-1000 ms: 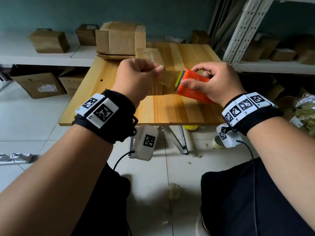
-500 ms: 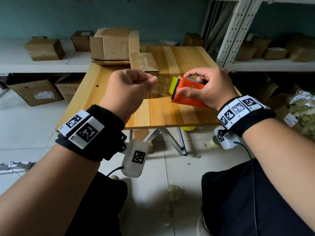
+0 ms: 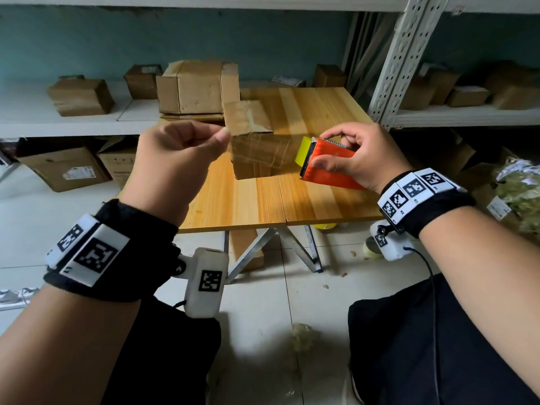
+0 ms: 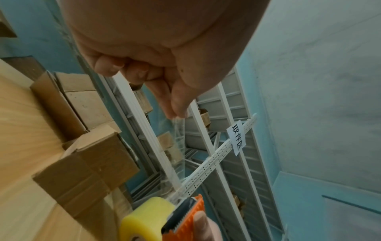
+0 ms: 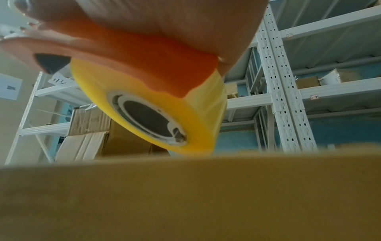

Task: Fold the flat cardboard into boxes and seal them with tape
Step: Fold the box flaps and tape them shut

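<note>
My right hand [image 3: 355,157] grips an orange tape dispenser [image 3: 328,165] with a yellow tape roll [image 3: 302,149] above the wooden table [image 3: 263,200]. A clear strip of tape [image 3: 261,150] stretches from it to my left hand [image 3: 187,159], which pinches the strip's free end between thumb and fingers. From the left wrist, the pinched tape [image 4: 178,130] runs down to the yellow roll [image 4: 144,216]. The right wrist camera looks up at the roll [image 5: 156,114] under the orange dispenser [image 5: 144,55]. A small folded cardboard box [image 3: 251,133] stands on the table behind the strip. A larger box [image 3: 198,86] sits further back.
White shelves [image 3: 58,124] to the left and right carry several small cardboard boxes. A perforated metal shelf post [image 3: 400,54] rises just right of the table. More boxes lie under the left shelf [image 3: 64,171]. Tape scraps litter the tiled floor [image 3: 304,334].
My hands have moved apart, so the tape strip between them is longer. Both hands sit lower in the view, and the small box behind the strip is now exposed.
</note>
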The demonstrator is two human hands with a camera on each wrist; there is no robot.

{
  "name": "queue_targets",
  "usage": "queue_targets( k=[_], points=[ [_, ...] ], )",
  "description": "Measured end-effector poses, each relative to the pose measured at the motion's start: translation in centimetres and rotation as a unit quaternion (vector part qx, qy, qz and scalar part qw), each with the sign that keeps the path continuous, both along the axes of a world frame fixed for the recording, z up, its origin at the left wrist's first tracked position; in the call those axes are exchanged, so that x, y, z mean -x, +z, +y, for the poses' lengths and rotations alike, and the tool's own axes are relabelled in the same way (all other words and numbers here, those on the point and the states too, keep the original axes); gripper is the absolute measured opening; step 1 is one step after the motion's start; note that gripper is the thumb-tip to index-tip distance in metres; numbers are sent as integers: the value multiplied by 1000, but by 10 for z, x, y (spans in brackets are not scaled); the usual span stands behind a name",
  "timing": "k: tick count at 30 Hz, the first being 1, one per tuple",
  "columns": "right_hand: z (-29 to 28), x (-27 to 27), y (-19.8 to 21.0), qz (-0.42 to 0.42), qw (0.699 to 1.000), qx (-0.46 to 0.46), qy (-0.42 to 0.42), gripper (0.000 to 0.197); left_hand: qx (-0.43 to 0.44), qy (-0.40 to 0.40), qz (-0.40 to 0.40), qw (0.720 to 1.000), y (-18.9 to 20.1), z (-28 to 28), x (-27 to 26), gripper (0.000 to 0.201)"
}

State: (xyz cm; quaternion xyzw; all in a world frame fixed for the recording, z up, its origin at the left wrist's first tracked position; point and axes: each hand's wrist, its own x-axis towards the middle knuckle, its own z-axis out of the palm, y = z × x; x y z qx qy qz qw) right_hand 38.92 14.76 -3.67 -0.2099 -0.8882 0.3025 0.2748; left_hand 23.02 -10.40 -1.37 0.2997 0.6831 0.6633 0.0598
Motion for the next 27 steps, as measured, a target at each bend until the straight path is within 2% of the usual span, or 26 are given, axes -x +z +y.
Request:
queue_targets(
  k=[6, 10, 15, 18, 27],
  points=[
    [-7, 4, 3, -62, 998, -23, -15, 97, 32, 30, 47, 998, -12, -1, 16, 6],
    [-10, 1, 10, -59, 998, -9, -14, 102, 38, 50, 47, 997, -18, 5, 27, 8],
    [-15, 2, 14, -63, 997, -36, -26, 93, 45, 73, -49, 995, -23, 16, 40, 13],
    [-20, 1, 14, -68, 995, -66, -38, 95, 60, 67, -118, 989, -28, 20, 41, 11],
    [-34, -3, 16, -87, 987, -122, -58, 94, 74, 63, -133, 986, -39, 18, 46, 20]
  ],
)
